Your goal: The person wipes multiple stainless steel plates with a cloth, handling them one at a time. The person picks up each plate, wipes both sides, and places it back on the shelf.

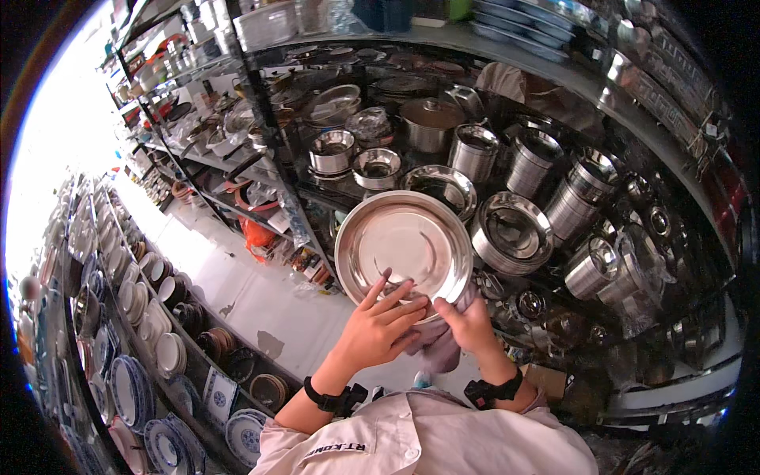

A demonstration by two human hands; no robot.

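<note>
A round stainless steel plate with a raised rim (395,237) is held out in front of my chest, tilted towards me. My right hand (466,323) grips its lower right rim, thumb on the upper side, with a greyish cloth (438,347) bunched beneath. My left hand (383,323) lies over the plate's lower edge, fingers spread across the inner surface. Whether it presses a bit of cloth there cannot be told. Just behind the plate are a round steel dish (442,184) and a stack of steel dishes (513,234).
A dark shelf holds stacks of steel bowls (332,151), steel cups (474,148) and a lidded pot (432,122). To the left, past a pale floor (237,285), shelves carry blue-rimmed plates (132,392). A black shelf post (261,95) stands beyond the plate. A cardboard box (545,380) sits at lower right.
</note>
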